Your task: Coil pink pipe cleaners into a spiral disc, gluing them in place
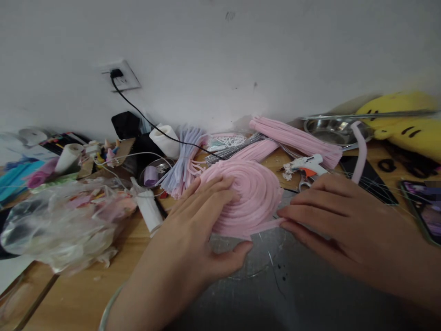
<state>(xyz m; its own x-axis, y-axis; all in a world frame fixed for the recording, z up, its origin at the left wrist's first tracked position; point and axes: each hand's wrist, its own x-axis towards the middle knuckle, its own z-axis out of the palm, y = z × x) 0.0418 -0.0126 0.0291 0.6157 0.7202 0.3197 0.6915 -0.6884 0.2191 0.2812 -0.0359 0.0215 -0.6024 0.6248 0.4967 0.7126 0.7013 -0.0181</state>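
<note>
A flat spiral disc of coiled pink pipe cleaner [258, 193] lies on a dark grey mat [251, 294]. My left hand [193, 234] rests on the left part of the disc, fingers stretched out and thumb apart, hiding that side. Between thumb and fingertips, my right hand [347, 225] pinches the loose pink pipe cleaner [268, 226] that leaves the disc's lower edge. Above the right hand rises a length of pale pink pipe cleaner [360, 149]; whether it is the same strand is hidden. A white and orange glue gun [308, 164] lies just behind the right hand.
Pink pipe cleaner bundles [298, 140], a lilac bundle [186, 154] and a metal bowl [337, 131] stand by the wall. A clear plastic bag [65, 225] lies left, a phone [422, 207] right. A black cord [148, 123] runs from the socket behind the disc.
</note>
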